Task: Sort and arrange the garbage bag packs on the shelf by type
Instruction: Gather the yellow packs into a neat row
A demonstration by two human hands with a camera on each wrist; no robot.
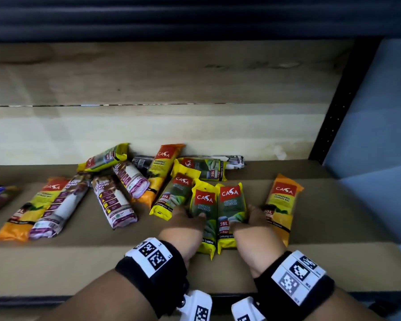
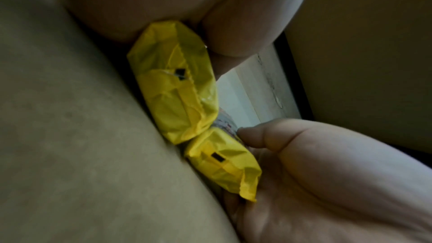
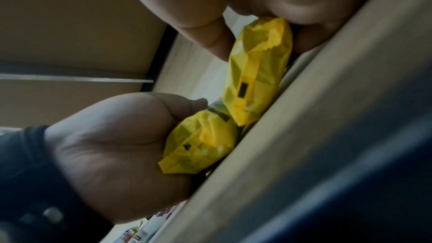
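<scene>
Two yellow-and-green 25L packs lie side by side on the cardboard-lined shelf (image 1: 333, 218), the left pack (image 1: 202, 205) and the right pack (image 1: 230, 205). My left hand (image 1: 185, 220) grips the left pack from its outer side, thumb over the top. My right hand (image 1: 255, 218) holds the right pack from the opposite side. In the left wrist view the near yellow pack end (image 2: 222, 163) sits in my left palm, thumb (image 2: 254, 136) curled over it. In the right wrist view my right hand's fingers (image 3: 210, 43) curl around the other pack (image 3: 257, 71).
An orange pack (image 1: 281, 205) lies just right of my right hand. A third yellow-green pack (image 1: 171, 195) leans at the left, another (image 1: 199, 169) behind. Purple-white drawstring packs (image 1: 112, 202) and orange packs (image 1: 30, 209) spread leftwards. A black upright (image 1: 333, 121) bounds the right.
</scene>
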